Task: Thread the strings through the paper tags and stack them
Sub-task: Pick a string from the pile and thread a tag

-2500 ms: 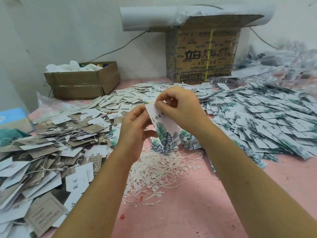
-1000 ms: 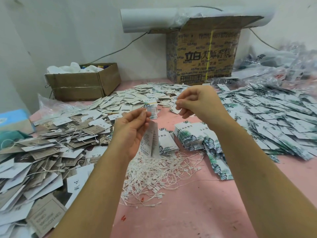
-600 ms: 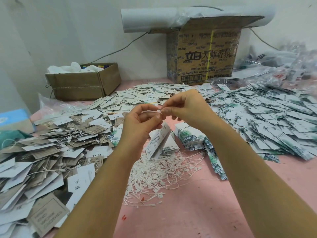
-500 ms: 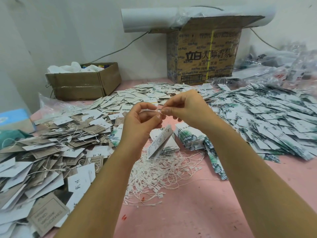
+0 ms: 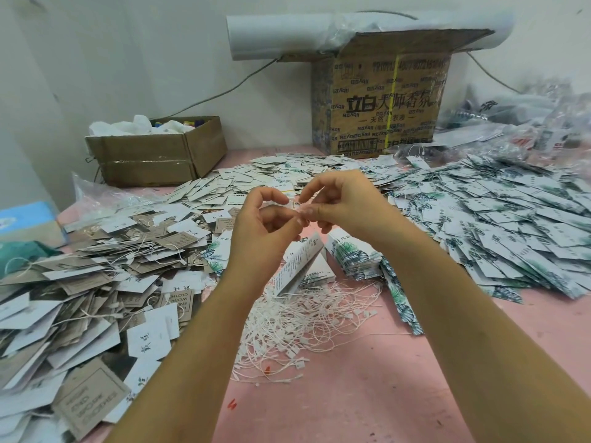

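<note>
My left hand (image 5: 259, 231) and my right hand (image 5: 345, 206) meet above the table's middle, fingertips together, both pinching the ends of a thin white string (image 5: 299, 209). A pair of white paper tags (image 5: 295, 265) hangs from that string below my hands, tilted. A tangled heap of loose white strings (image 5: 303, 321) lies on the pink table (image 5: 351, 394) underneath. A neat stack of leaf-printed tags (image 5: 355, 255) sits just right of the hanging tags.
A wide spread of leaf-printed tags (image 5: 499, 225) covers the right side. Grey and white strung tags (image 5: 80, 292) pile up at the left. A low open carton (image 5: 153, 151) and a tall printed carton (image 5: 383, 100) stand at the back wall.
My right hand drew the string out to the right, then came back to my left hand. The tags dropped from my left fingers and now hang on the string.
</note>
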